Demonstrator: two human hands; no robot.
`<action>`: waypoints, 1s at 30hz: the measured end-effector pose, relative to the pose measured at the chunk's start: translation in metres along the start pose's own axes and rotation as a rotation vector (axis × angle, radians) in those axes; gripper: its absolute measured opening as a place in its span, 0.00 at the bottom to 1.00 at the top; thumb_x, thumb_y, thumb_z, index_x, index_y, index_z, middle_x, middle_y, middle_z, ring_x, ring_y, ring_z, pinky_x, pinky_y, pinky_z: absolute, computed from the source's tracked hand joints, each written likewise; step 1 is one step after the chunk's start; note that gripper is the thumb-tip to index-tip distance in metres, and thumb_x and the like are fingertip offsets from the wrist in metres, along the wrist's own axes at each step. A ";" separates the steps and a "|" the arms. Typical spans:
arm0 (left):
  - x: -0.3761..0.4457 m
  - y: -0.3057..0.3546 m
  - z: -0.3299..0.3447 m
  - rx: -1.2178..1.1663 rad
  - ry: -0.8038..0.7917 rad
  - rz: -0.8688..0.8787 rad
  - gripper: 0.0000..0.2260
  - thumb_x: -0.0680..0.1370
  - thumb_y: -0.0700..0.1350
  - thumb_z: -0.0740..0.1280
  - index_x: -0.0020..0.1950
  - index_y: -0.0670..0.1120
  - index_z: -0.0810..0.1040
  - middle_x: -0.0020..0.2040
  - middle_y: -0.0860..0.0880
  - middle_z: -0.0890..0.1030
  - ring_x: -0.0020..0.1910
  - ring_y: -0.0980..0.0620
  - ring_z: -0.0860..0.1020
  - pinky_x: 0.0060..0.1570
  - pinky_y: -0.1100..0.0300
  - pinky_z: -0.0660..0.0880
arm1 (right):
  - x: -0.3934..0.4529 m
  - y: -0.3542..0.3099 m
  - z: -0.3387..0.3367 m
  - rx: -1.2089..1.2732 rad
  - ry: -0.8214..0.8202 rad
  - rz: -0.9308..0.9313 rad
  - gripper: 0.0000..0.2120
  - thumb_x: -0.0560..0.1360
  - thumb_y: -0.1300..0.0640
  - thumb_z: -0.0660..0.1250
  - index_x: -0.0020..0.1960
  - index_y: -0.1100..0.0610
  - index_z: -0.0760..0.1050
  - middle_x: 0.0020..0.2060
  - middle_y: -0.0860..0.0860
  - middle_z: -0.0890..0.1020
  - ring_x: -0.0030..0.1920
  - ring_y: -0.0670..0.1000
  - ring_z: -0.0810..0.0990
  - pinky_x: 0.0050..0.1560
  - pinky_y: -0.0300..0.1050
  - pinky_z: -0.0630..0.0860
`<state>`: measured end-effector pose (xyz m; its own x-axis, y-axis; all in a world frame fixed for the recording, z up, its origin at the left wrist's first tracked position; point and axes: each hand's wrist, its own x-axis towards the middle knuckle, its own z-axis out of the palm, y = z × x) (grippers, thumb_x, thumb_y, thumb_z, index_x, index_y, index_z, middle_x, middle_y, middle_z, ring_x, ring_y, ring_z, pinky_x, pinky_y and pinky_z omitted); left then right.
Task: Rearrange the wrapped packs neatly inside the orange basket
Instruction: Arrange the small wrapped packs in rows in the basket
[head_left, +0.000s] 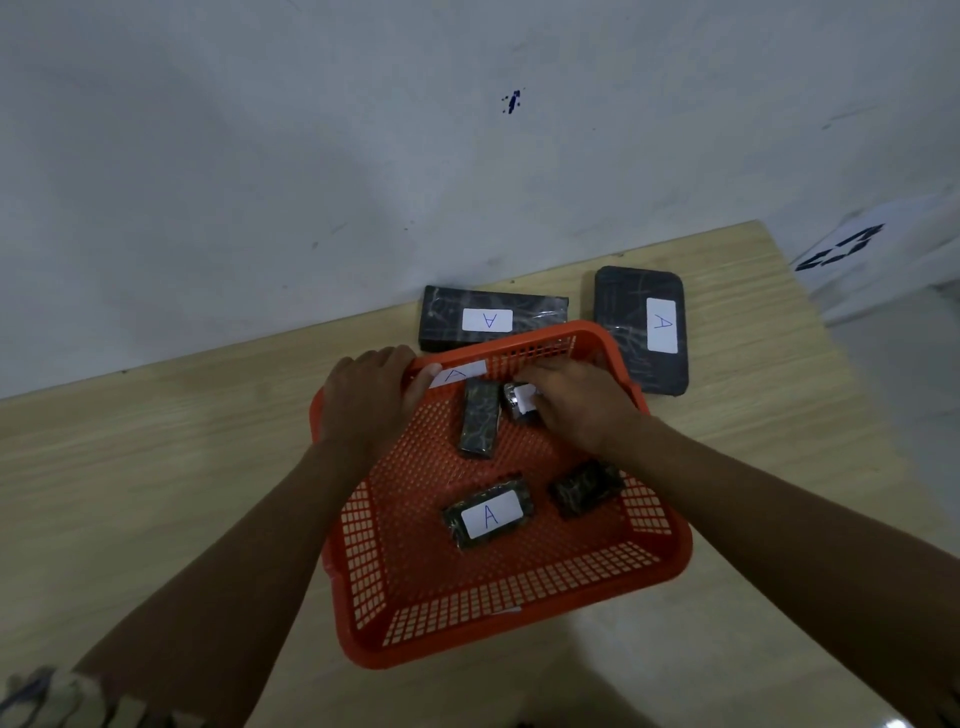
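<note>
I see the orange basket (519, 613) sitting on the wooden table (156, 467), turned a little so one corner points toward me. My left hand (369, 400) curls over the far left rim of the basket, fingers closed around the edge, with the thumb pressing on a white label marked A (460, 373) stuck to that rim. My right hand (571, 405) reaches into the far part of the basket and its fingers are closed on a small wrapped pack with a white label (519, 402), pinching it near the far wall.

Just left of that one, a dark wrapped pack (480, 423) lies lengthwise on the basket floor, no label showing. Nearer to me, a labelled pack marked A (491, 514) lies slanted on the floor, and just to its right a dark pack without a visible label (587, 488) lies partly under my right forearm. The four packs are scattered, not lined up.

Outside the basket, behind its far rim, a larger wrapped block marked A (491, 318) lies against the wall (260, 182), and a second larger block marked A (641, 327) lies on the table to the right of it, beside the basket's far right corner.
</note>
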<state>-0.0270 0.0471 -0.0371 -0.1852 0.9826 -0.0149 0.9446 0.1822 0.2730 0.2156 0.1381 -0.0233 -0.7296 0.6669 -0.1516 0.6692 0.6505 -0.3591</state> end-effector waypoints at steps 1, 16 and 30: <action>0.000 0.000 0.000 0.001 0.002 0.002 0.22 0.81 0.62 0.54 0.53 0.46 0.78 0.46 0.46 0.83 0.43 0.48 0.80 0.51 0.50 0.73 | -0.003 -0.001 0.003 -0.003 0.048 -0.034 0.16 0.76 0.61 0.69 0.64 0.56 0.79 0.60 0.56 0.82 0.59 0.58 0.80 0.59 0.53 0.75; 0.001 -0.006 0.007 -0.025 0.010 0.019 0.22 0.81 0.61 0.52 0.54 0.47 0.77 0.46 0.47 0.82 0.43 0.49 0.79 0.52 0.50 0.73 | 0.013 -0.022 0.018 -0.017 -0.015 -0.483 0.23 0.72 0.59 0.73 0.67 0.53 0.75 0.66 0.52 0.77 0.70 0.54 0.69 0.70 0.54 0.65; 0.004 -0.012 0.005 -0.026 0.027 0.098 0.20 0.81 0.60 0.51 0.50 0.48 0.76 0.42 0.48 0.82 0.36 0.54 0.72 0.42 0.56 0.71 | -0.011 -0.025 -0.009 1.675 -0.216 0.532 0.17 0.78 0.50 0.68 0.66 0.52 0.77 0.60 0.55 0.83 0.60 0.57 0.82 0.58 0.56 0.80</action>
<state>-0.0379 0.0495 -0.0452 -0.0995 0.9943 0.0390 0.9512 0.0835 0.2969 0.2079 0.1177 -0.0039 -0.5979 0.5174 -0.6122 0.0698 -0.7273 -0.6828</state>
